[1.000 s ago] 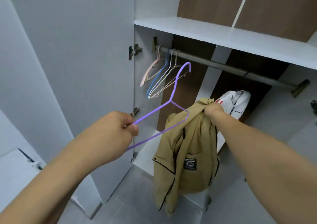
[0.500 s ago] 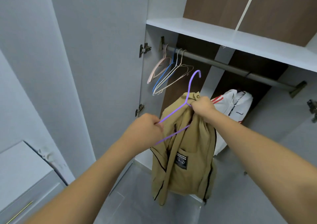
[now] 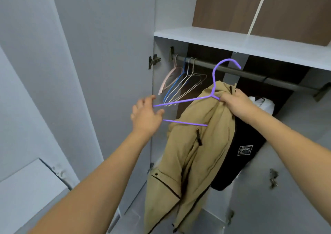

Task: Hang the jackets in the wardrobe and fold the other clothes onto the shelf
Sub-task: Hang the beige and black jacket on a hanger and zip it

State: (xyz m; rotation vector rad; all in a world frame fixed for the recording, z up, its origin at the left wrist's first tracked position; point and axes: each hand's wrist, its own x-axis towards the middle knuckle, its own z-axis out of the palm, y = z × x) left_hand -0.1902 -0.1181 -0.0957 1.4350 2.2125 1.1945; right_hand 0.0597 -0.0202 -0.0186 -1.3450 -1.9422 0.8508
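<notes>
Jacket-hanging is only starting: I'm pinching the tan jacket [image 3: 193, 144] and purple hanger [image 3: 213, 83] in my right hand [image 3: 236, 104], left hand [image 3: 146, 115] fingers spread, rail [image 3: 268, 77] still waiting.

Bare rail [image 3: 250, 73] right of empty hangers [image 3: 180, 83]; shelf [image 3: 232, 42] close above.

Matt cloth jacket [image 3: 189, 155], smooth hanger [image 3: 188, 100]

Right hand [image 3: 234, 104] gripping tan jacket [image 3: 193, 144] and purple hanger [image 3: 213, 83], left hand [image 3: 146, 116] spread beside hanger's end, wardrobe rail [image 3: 250, 75] behind
</notes>
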